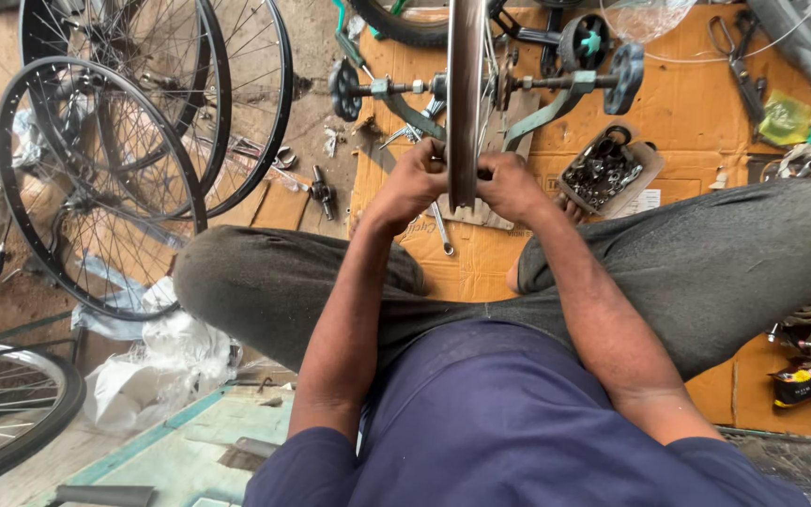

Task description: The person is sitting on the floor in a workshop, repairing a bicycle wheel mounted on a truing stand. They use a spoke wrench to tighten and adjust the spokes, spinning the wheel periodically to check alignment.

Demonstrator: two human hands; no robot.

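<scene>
2 hands clamped on a bicycle wheel rim, seen edge-on.

Left hand (412, 183) and right hand (511, 186) meet at the centre, each grip wrapped tight on the near edge of the upright wheel rim (465, 94), knuckles up, wrists bent in, forearms angled inward from the near side over crossed legs. The rim stands in a truing stand (537, 89) on the cardboard sheet (687, 103) on the floor. Just right, a tray of small metal parts (603, 174); a spanner (440, 230) lies below the left hand. Far left, 2 spoked wheels (96, 178) lean together.
</scene>
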